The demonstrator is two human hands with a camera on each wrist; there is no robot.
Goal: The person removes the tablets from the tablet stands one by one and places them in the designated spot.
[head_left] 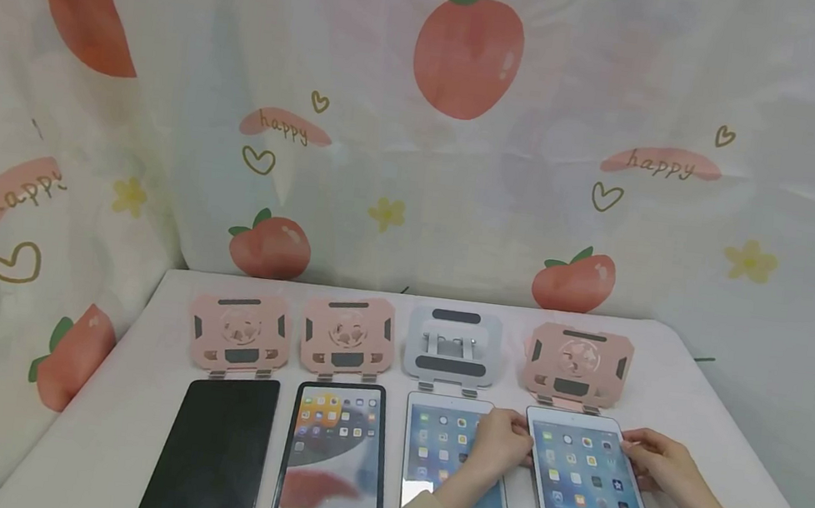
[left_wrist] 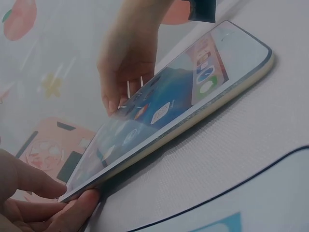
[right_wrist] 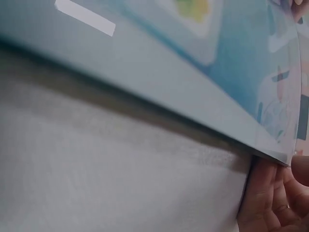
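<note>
A white-framed tablet (head_left: 595, 493), its screen lit with app icons, is at the right of the row. My left hand (head_left: 502, 445) pinches its left edge near the top end, thumb above and fingers below, as the left wrist view shows. On the opposite edge, also near the top, my right hand (head_left: 666, 464) grips it between thumb and fingers. In the right wrist view the right fingers (right_wrist: 265, 193) lie under the tablet's rim. A pink tablet stand (head_left: 577, 366) lies just beyond the tablet's top end.
Left of the held tablet lie another white tablet (head_left: 422, 457), partly behind my left arm, a black-framed lit tablet (head_left: 333, 463) and a dark-screened tablet (head_left: 216, 442). Behind them are a grey stand (head_left: 453, 347) and two pink stands (head_left: 348, 335). A fruit-printed curtain (head_left: 372, 32) backs the white table (head_left: 700, 405).
</note>
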